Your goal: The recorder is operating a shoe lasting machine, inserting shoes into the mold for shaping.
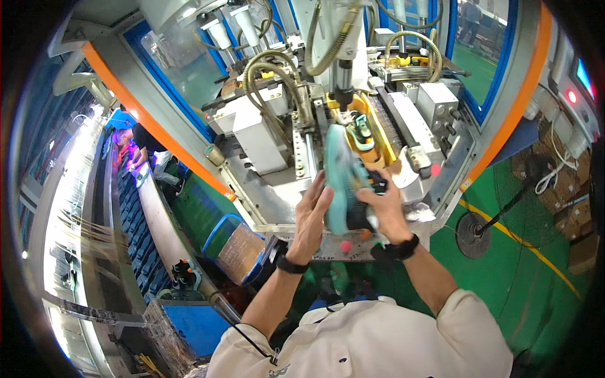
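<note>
A shoe (340, 183) with a pale teal sole and a dark upper stands on end in front of the machine, smeared by motion. My right hand (386, 205) is closed round its dark upper side. On the other side, my left hand (310, 217) has its fingers stretched up along the teal sole; whether it touches the sole is hard to make out. Just beyond, a yellow-walled holder (382, 129) in the machine contains another dark and teal shoe-like piece (362, 130). A black press rod (343, 82) hangs above that holder.
Metal blocks (258, 135) and hoses flank the holder, inside an orange-edged frame (151, 120). To the left run a conveyor (135, 233) and a blue-framed cart (242, 252); a co-worker (148, 142) bends there. At right are a fan (472, 233) and a control panel (576, 94).
</note>
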Demonstrator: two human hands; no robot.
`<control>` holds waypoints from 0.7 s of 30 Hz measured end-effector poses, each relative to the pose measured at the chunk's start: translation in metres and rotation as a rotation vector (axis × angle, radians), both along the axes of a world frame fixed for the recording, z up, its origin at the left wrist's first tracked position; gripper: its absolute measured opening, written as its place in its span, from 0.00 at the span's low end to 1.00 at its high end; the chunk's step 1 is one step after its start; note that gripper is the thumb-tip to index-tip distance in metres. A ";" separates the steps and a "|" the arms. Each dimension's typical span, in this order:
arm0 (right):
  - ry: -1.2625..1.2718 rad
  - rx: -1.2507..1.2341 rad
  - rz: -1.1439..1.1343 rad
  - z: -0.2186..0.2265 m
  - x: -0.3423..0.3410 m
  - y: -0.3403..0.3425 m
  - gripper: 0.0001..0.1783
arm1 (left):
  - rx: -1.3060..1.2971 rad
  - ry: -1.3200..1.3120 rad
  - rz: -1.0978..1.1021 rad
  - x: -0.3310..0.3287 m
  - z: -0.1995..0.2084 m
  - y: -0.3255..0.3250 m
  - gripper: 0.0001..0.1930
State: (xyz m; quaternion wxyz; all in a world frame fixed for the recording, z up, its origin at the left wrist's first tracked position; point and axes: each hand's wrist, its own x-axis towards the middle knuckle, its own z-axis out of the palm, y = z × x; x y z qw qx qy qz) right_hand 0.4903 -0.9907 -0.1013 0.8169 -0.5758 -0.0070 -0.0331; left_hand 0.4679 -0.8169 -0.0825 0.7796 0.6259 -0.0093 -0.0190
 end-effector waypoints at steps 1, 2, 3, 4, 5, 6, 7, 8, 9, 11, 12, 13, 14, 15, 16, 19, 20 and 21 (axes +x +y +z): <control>0.046 0.025 -0.056 -0.003 0.007 -0.023 0.30 | 0.082 0.013 -0.009 0.026 -0.011 -0.011 0.35; 0.098 0.049 -0.114 -0.006 0.012 -0.045 0.30 | 0.149 0.021 -0.026 0.053 -0.012 -0.023 0.38; 0.057 -0.016 -0.188 -0.012 0.019 -0.064 0.30 | 0.148 0.039 0.006 0.084 -0.023 -0.034 0.38; 0.008 -0.081 -0.260 -0.016 0.027 -0.081 0.29 | 0.147 0.052 0.039 0.118 -0.041 -0.042 0.39; 0.024 -0.119 -0.279 -0.009 0.033 -0.088 0.29 | 0.252 0.016 0.106 0.161 -0.073 -0.034 0.38; 0.054 -0.164 -0.324 -0.004 0.031 -0.096 0.30 | 0.354 -0.009 0.146 0.197 -0.101 -0.030 0.38; 0.067 -0.187 -0.387 -0.008 0.034 -0.108 0.29 | 0.524 0.035 0.205 0.224 -0.107 -0.038 0.37; 0.082 -0.214 -0.457 -0.010 0.033 -0.120 0.29 | 0.693 0.079 0.254 0.245 -0.113 -0.048 0.36; 0.104 -0.227 -0.481 -0.006 0.030 -0.128 0.29 | 0.686 0.036 0.276 0.261 -0.119 -0.055 0.35; 0.092 -0.300 -0.521 0.009 0.028 -0.123 0.28 | 0.837 0.044 0.414 0.314 -0.178 -0.040 0.40; 0.093 -0.385 -0.560 0.012 0.029 -0.124 0.27 | 0.899 0.028 0.444 0.331 -0.196 -0.039 0.43; 0.136 -0.445 -0.641 0.008 0.027 -0.140 0.28 | 0.893 0.137 0.308 0.334 -0.180 -0.073 0.47; 0.161 -0.448 -0.655 0.015 0.031 -0.138 0.28 | 0.983 0.133 0.373 0.336 -0.179 -0.078 0.42; 0.142 -0.523 -0.661 0.015 0.039 -0.139 0.28 | 0.978 0.171 0.388 0.348 -0.182 -0.071 0.39; 0.123 -0.593 -0.658 0.015 0.047 -0.140 0.28 | 0.978 0.211 0.410 0.356 -0.189 -0.057 0.35; 0.098 -0.684 -0.569 0.021 0.103 -0.145 0.26 | 0.759 0.155 0.488 0.342 -0.184 -0.029 0.23; 0.069 -0.620 -0.517 0.035 0.127 -0.133 0.26 | 0.564 0.193 0.426 0.329 -0.170 -0.019 0.19; 0.048 -0.702 -0.457 0.045 0.153 -0.126 0.26 | 0.108 0.319 0.283 0.308 -0.148 -0.009 0.13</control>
